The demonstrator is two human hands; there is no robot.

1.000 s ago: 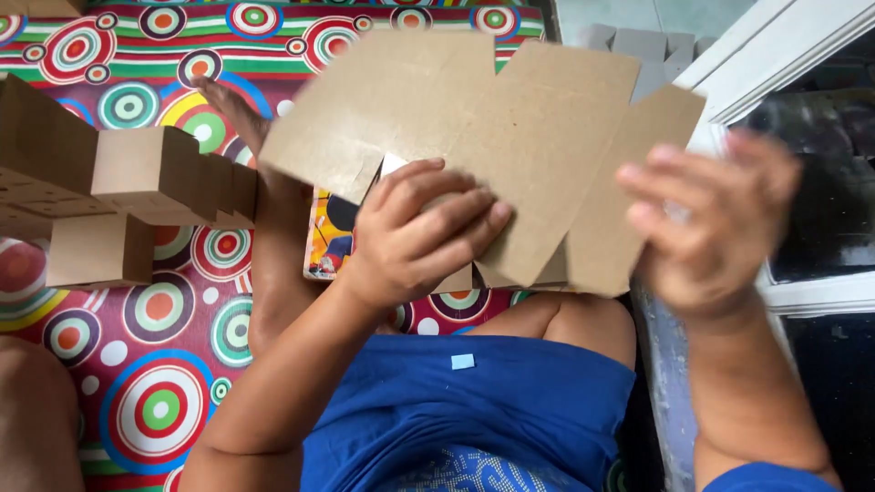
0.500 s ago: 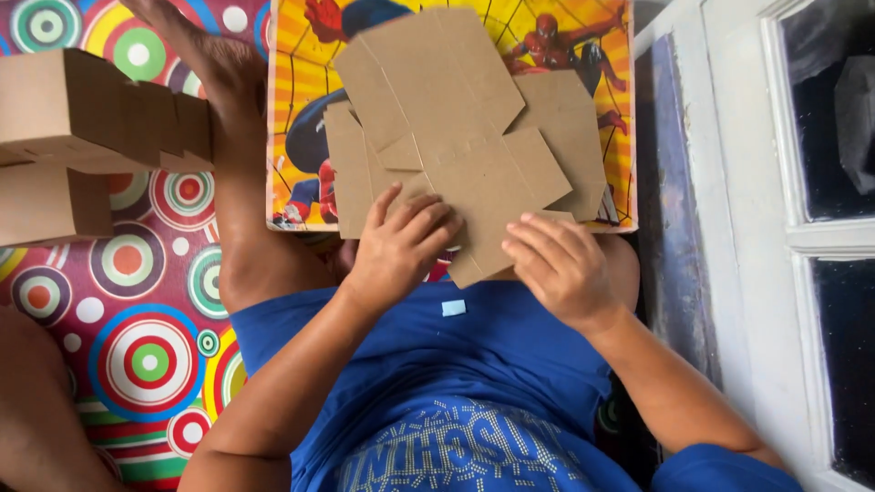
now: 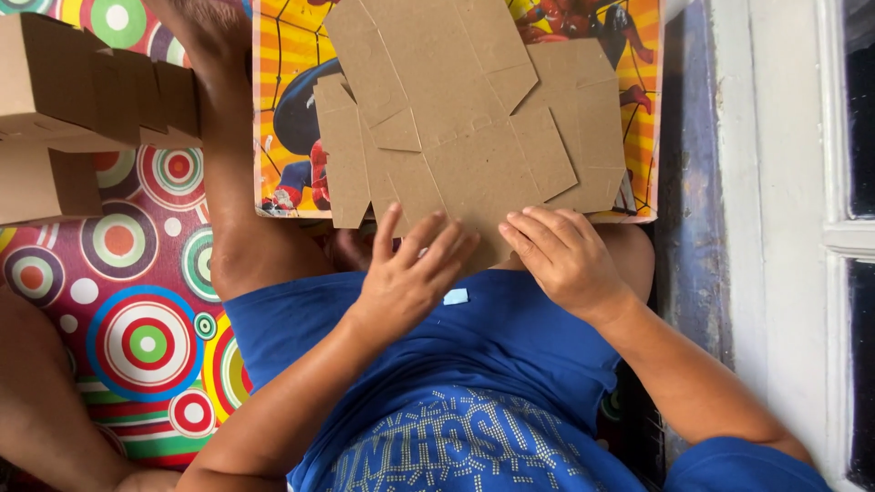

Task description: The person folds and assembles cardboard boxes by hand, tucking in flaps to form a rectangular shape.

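A flat, die-cut brown cardboard blank point(image 3: 465, 118) with several flaps lies spread over a yellow and orange comic-print board point(image 3: 283, 100) that rests across my lap. My left hand point(image 3: 410, 269) presses on the blank's near edge, fingers spread. My right hand point(image 3: 565, 255) lies on the same near edge to the right, fingers curled over it. Both hands pin the cardboard down flat against the board.
Folded brown cardboard boxes point(image 3: 82, 100) sit stacked at the upper left on a mat with coloured circles point(image 3: 137, 310). My bent leg point(image 3: 237, 210) runs beside the board. A white window frame point(image 3: 784, 237) and a blue-grey wall strip stand on the right.
The cardboard blank came down from being held up in the air and now lies flat on the comic-print board. Both hands slid to its near edge.
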